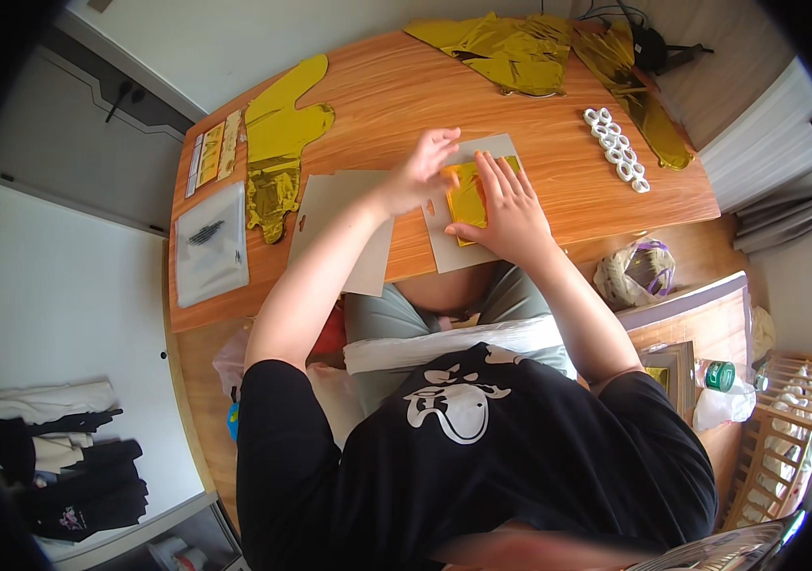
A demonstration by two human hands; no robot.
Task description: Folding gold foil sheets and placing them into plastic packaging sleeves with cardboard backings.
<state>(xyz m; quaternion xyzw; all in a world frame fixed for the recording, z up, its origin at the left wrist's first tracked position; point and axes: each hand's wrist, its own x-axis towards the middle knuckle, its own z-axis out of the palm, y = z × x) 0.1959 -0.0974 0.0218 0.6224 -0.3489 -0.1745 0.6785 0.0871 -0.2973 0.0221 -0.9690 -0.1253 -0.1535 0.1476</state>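
My right hand (515,207) lies flat, fingers stretched, on a folded piece of shiny gold foil (464,210). Beneath that foil is a grey card (453,255) with a hang slot near its left edge. Just left of the foil, my left hand (417,173) hovers with its fingers apart and nothing visible in them; its fingertips are slightly blurred. A second grey card (360,257), possibly a stack, lies under my left forearm. Farther left, a flat gold foil balloon (277,143) is spread on the wooden table.
More gold foil balloons (510,52) lie along the table's far edge, one (648,119) reaching down its right end. White tape-like rolls (616,147) stand in rows at right. Clear plastic bags (213,257) and printed cards (215,154) lie at left. A bag (634,273) sits below the table.
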